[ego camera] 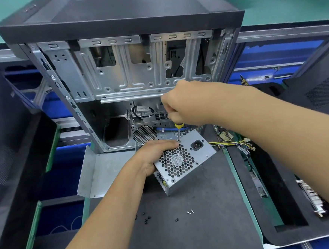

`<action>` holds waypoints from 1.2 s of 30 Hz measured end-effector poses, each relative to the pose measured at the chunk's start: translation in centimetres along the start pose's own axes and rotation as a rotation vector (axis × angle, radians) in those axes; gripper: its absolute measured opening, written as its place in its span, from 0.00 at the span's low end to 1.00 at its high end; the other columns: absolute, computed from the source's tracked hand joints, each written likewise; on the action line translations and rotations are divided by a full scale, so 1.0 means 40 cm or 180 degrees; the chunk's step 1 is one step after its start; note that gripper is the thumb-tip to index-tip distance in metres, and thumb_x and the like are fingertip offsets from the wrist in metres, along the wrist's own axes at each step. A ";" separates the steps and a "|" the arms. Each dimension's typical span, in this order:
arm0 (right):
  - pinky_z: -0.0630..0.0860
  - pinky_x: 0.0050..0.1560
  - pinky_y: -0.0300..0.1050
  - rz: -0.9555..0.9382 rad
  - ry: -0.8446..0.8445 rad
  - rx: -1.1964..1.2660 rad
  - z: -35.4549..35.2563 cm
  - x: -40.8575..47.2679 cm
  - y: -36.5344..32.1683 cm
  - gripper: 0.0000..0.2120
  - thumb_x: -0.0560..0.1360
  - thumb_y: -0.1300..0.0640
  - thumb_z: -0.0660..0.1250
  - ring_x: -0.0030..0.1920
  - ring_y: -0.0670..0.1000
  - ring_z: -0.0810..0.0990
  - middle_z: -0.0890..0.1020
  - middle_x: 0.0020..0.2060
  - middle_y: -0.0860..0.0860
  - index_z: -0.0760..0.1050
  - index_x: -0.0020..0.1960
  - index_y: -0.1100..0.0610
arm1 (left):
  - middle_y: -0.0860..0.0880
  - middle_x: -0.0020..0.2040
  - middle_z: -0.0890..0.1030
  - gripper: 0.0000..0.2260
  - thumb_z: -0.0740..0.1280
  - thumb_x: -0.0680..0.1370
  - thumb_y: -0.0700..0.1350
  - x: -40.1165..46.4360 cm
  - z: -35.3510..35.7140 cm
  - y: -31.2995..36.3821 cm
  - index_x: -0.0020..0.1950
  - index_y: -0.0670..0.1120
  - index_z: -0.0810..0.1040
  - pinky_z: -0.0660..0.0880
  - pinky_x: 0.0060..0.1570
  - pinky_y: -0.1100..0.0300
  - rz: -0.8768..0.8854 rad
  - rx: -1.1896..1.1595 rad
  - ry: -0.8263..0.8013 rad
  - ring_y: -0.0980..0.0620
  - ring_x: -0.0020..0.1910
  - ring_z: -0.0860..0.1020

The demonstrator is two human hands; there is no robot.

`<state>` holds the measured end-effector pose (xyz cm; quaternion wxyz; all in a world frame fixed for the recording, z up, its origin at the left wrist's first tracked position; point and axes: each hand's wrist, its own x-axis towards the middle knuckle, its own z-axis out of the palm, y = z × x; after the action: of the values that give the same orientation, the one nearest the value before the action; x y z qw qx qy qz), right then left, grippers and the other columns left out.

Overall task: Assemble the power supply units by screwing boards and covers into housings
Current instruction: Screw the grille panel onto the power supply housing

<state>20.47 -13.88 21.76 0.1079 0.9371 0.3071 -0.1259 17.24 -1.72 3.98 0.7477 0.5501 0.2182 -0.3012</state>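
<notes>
On dark mat [186,229], left hand [154,154] gripping one power supply [183,160], right hand [185,103] clenching one screwdriver [179,131], two silver screws [190,212]

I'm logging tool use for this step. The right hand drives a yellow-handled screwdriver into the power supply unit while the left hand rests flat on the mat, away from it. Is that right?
Not quite. In the head view the left hand is not on the mat; it grips the power supply unit to steady it. The rest holds: the right hand drives the yellow-handled screwdriver into the unit.
</notes>
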 end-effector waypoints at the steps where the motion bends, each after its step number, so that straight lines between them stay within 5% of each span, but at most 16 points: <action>1: 0.64 0.31 0.44 -0.0039 -0.0068 0.0153 -0.001 -0.001 0.005 0.05 0.79 0.56 0.62 0.38 0.54 0.73 0.65 0.37 0.49 0.69 0.54 0.55 | 0.41 0.42 0.86 0.03 0.74 0.74 0.37 0.000 0.000 0.000 0.48 0.40 0.84 0.80 0.32 0.58 0.0006 0.0008 0.0002 0.47 0.36 0.85; 4: 0.73 0.39 0.47 -0.0083 -0.0203 0.0449 -0.006 -0.011 0.011 0.05 0.77 0.55 0.63 0.48 0.55 0.77 0.71 0.43 0.50 0.67 0.50 0.51 | 0.41 0.43 0.86 0.03 0.74 0.74 0.37 0.000 0.000 0.000 0.47 0.40 0.84 0.81 0.32 0.58 0.0019 0.0026 -0.0007 0.47 0.36 0.85; 7: 0.77 0.48 0.53 -0.0015 -0.0175 0.0345 -0.004 -0.019 0.018 0.07 0.81 0.50 0.59 0.49 0.57 0.78 0.73 0.47 0.53 0.64 0.48 0.52 | 0.40 0.44 0.86 0.04 0.75 0.74 0.39 -0.001 0.001 0.000 0.46 0.40 0.85 0.81 0.33 0.57 0.0012 0.0094 0.0030 0.47 0.37 0.85; 9: 0.78 0.50 0.56 -0.0063 -0.0198 0.0321 0.000 -0.022 0.022 0.04 0.82 0.54 0.58 0.50 0.58 0.78 0.74 0.48 0.54 0.65 0.48 0.53 | 0.41 0.43 0.86 0.03 0.75 0.74 0.39 0.000 0.003 0.001 0.45 0.40 0.85 0.81 0.33 0.57 -0.0008 0.0104 0.0045 0.47 0.36 0.85; 14: 0.79 0.48 0.54 -0.0041 -0.0161 0.0493 0.000 -0.031 0.021 0.04 0.76 0.59 0.62 0.49 0.57 0.78 0.73 0.44 0.50 0.72 0.50 0.55 | 0.41 0.42 0.86 0.01 0.74 0.74 0.38 0.001 0.003 0.001 0.44 0.41 0.85 0.81 0.31 0.57 -0.0039 0.0105 0.0047 0.47 0.35 0.85; 18: 0.68 0.37 0.47 0.0072 -0.0071 0.0079 0.010 -0.023 0.023 0.10 0.82 0.49 0.59 0.42 0.57 0.73 0.63 0.36 0.50 0.67 0.47 0.55 | 0.41 0.42 0.86 0.02 0.74 0.74 0.38 0.001 0.001 0.001 0.42 0.41 0.86 0.81 0.33 0.57 -0.0073 0.0131 0.0006 0.46 0.36 0.85; 22: 0.76 0.50 0.52 -0.0083 -0.0255 0.0284 0.006 -0.029 0.013 0.05 0.80 0.54 0.60 0.52 0.58 0.77 0.72 0.49 0.51 0.71 0.50 0.56 | 0.40 0.43 0.86 0.01 0.74 0.74 0.38 0.003 -0.002 0.000 0.43 0.41 0.86 0.81 0.34 0.56 -0.0070 0.0103 -0.0008 0.46 0.36 0.85; 26: 0.75 0.47 0.52 0.0004 -0.0212 -0.0364 0.000 -0.017 0.012 0.11 0.83 0.52 0.58 0.46 0.60 0.74 0.71 0.42 0.56 0.68 0.47 0.59 | 0.40 0.44 0.86 0.02 0.73 0.75 0.38 0.004 -0.002 0.000 0.46 0.40 0.85 0.81 0.33 0.56 -0.0103 0.0105 0.0002 0.46 0.37 0.85; 30: 0.73 0.43 0.48 -0.0074 -0.0546 -0.0315 0.003 -0.023 0.009 0.09 0.82 0.57 0.58 0.48 0.52 0.73 0.69 0.48 0.53 0.71 0.60 0.57 | 0.40 0.43 0.86 0.01 0.73 0.75 0.38 0.004 -0.001 0.001 0.45 0.40 0.85 0.81 0.32 0.56 -0.0104 0.0076 0.0009 0.46 0.36 0.85; 32: 0.75 0.43 0.49 -0.0101 -0.0465 -0.0166 0.001 -0.026 0.013 0.08 0.79 0.62 0.59 0.47 0.52 0.75 0.73 0.50 0.52 0.73 0.56 0.57 | 0.40 0.42 0.86 0.01 0.73 0.74 0.37 0.004 0.000 0.000 0.44 0.40 0.85 0.81 0.31 0.56 -0.0096 0.0061 0.0012 0.46 0.35 0.85; 34: 0.72 0.37 0.47 -0.0006 -0.0287 -0.0352 0.002 -0.016 0.010 0.05 0.79 0.63 0.60 0.42 0.55 0.75 0.72 0.41 0.53 0.71 0.45 0.58 | 0.41 0.42 0.86 0.01 0.73 0.74 0.37 0.005 0.000 -0.001 0.45 0.40 0.85 0.81 0.32 0.56 -0.0089 0.0069 0.0028 0.46 0.35 0.85; 36: 0.67 0.34 0.46 0.0016 -0.0200 -0.0515 0.007 -0.007 -0.004 0.17 0.81 0.62 0.59 0.34 0.52 0.67 0.64 0.34 0.53 0.59 0.36 0.57 | 0.41 0.42 0.86 0.02 0.74 0.74 0.37 0.006 0.000 -0.001 0.46 0.40 0.84 0.81 0.32 0.56 -0.0080 0.0065 0.0048 0.46 0.35 0.85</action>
<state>20.10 -13.97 21.58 0.1931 0.9217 0.3104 -0.1298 17.37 -1.77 3.79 0.7365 0.5572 0.2277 -0.3086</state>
